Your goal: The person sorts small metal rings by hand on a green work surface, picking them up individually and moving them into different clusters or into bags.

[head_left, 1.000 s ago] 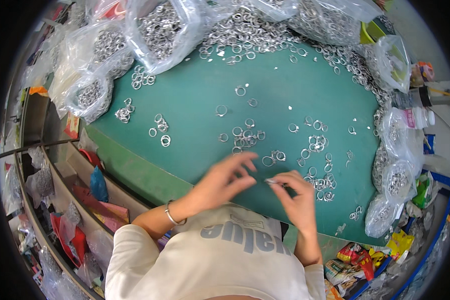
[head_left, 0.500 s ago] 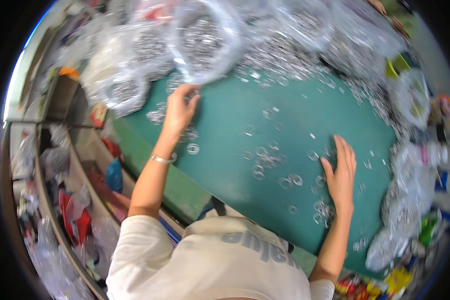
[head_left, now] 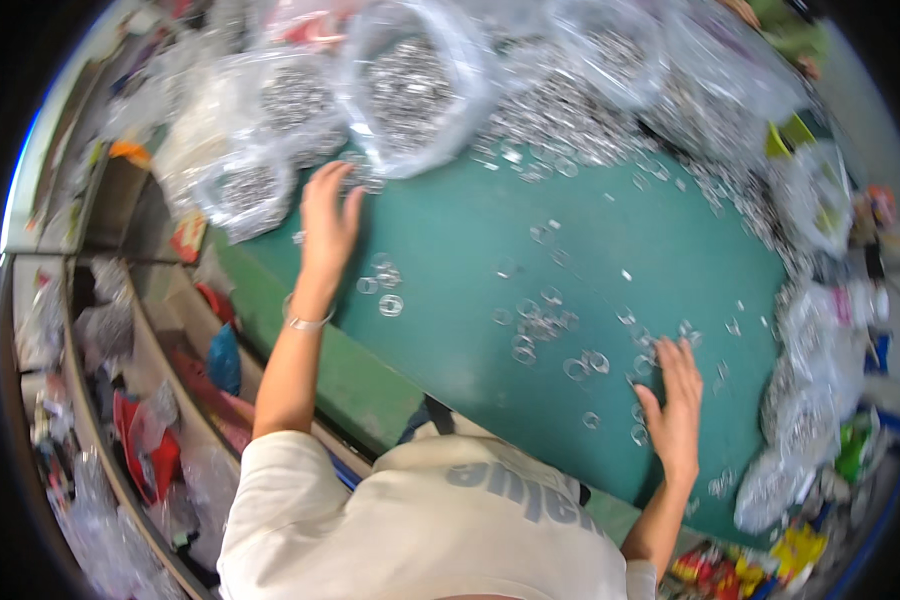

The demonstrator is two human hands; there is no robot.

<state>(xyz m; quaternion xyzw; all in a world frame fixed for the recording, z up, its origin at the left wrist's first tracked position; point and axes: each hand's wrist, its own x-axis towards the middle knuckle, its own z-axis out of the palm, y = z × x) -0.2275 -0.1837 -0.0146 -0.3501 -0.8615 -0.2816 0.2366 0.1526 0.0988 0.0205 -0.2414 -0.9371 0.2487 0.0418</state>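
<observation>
My left hand (head_left: 328, 225) is over the table's left side, fingers stretched and thumb apart, beside a few shiny metal rings (head_left: 370, 184) below an open plastic bag. No held thing shows in it, and its palm is hidden. My right hand (head_left: 676, 408) rests low over the right side with its thumb spread from the fingers. Small rings (head_left: 639, 434) lie next to its thumb, and more sit at its fingertips (head_left: 686, 333). Between the hands a loose cluster of rings (head_left: 540, 322) is scattered on the green tabletop (head_left: 450, 260). A small group (head_left: 390, 305) lies nearer the left forearm.
Clear bags full of metal pieces (head_left: 410, 95) line the far edge, beside a heap of loose pieces (head_left: 570, 115). More filled bags (head_left: 805, 420) stand along the right edge. Shelves with plastic wrapping (head_left: 100, 330) are at left. Part of another person (head_left: 790, 30) shows far right.
My left hand has moved left from the bag's lower edge, its fingers opening from a near pinch. My right hand has drawn nearer to me, uncovering rings beyond its fingertips.
</observation>
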